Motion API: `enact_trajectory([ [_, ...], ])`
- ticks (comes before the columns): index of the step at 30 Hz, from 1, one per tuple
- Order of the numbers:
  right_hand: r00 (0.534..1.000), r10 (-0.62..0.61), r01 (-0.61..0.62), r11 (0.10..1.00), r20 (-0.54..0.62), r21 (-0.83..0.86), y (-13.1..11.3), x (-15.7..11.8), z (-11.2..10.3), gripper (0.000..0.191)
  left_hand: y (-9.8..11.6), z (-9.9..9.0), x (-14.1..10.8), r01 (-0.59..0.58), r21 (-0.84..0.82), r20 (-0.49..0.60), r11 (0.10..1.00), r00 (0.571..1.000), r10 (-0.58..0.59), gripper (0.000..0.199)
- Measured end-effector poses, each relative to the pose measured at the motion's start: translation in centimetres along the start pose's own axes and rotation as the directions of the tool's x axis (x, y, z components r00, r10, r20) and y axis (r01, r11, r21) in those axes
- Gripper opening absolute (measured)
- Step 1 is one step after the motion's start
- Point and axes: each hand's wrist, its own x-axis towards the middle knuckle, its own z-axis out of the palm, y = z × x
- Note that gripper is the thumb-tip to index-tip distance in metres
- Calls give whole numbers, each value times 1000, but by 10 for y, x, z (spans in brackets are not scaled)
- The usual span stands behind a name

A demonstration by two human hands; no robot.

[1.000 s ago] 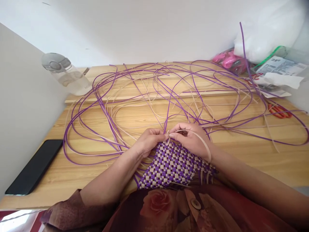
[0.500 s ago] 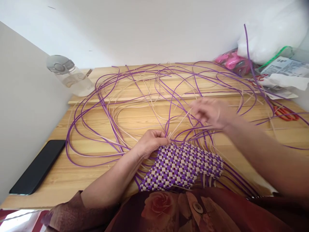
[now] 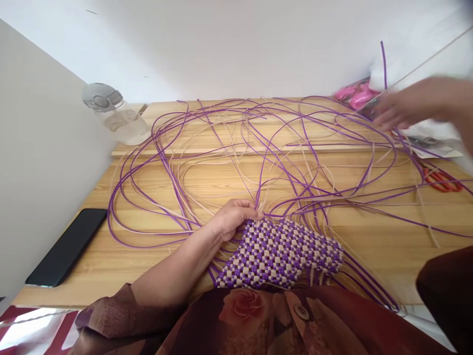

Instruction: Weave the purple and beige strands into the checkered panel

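Observation:
In the head view, a purple and beige woven piece [image 3: 281, 251] of small knobbly squares lies at the table's front edge, against my shirt. My left hand [image 3: 236, 217] pinches its upper left corner, where strands come out between thumb and fingers. Up at the right, my right hand [image 3: 410, 106] is smeared by motion, its fingers pointing left. A thin beige strand [image 3: 436, 55] runs straight through the air past these fingers towards the upper right, and the hand appears closed on it. Long purple strands [image 3: 168, 170] fan out in loops from the woven piece.
A clear bottle with a grey lid [image 3: 121, 118] stands back left, and a black phone [image 3: 68, 246] lies at the left. Red-handled scissors [image 3: 441, 180] lie at the right. Pink items in plastic [image 3: 356, 93] sit back right. A wooden ledge [image 3: 144, 153] crosses the table.
My right hand has swung from above the woven piece to the upper right, with the beige strand drawn out that way. My left hand keeps its place on the corner. The view has shifted slightly.

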Motion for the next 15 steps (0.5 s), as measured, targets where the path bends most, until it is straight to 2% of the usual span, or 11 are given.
enact_trajectory([
  [1, 992, -29, 29, 1000, 124, -2, -7, -11, 17, 60, 1, 0, 0, 2, 0, 8, 1000, 1000, -2, 24],
  [2, 964, -64, 63, 998, 259, 11, -16, -25, 36, 58, 1, 0, -1, 2, 2, 16, 1000, 1000, -2, 25],
  [4, 874, -165, 151, 986, 456, 69, -36, -56, 77, 38, 2, 1, -1, -9, 8, 18, 1000, 1000, 9, 26],
  [6, 813, -275, 253, 961, 513, 113, -54, -83, 105, 21, 3, 1, -1, -27, 21, 8, 999, 1000, 27, 27],
  [7, 816, -299, 289, 952, 495, 99, -60, -93, 110, 20, 3, 1, -1, -32, 29, 1, 999, 1000, 32, 27],
  [9, 826, -303, 305, 949, 476, 75, -67, -105, 107, 23, 3, 1, -2, -33, 49, -12, 998, 999, 34, 27],
  [11, 802, -275, 228, 961, 530, 153, -73, -109, 92, 22, 3, 1, -3, -39, 67, -14, 997, 999, 40, 27],
  [13, 768, -265, 64, 938, 583, 342, -81, -110, 81, 21, 4, 2, -5, -56, 83, -10, 995, 998, 57, 26],
  [15, 766, -271, -130, 823, 583, 553, -89, -112, 81, 20, 5, 2, -6, -85, 94, 3, 992, 996, 85, 27],
])
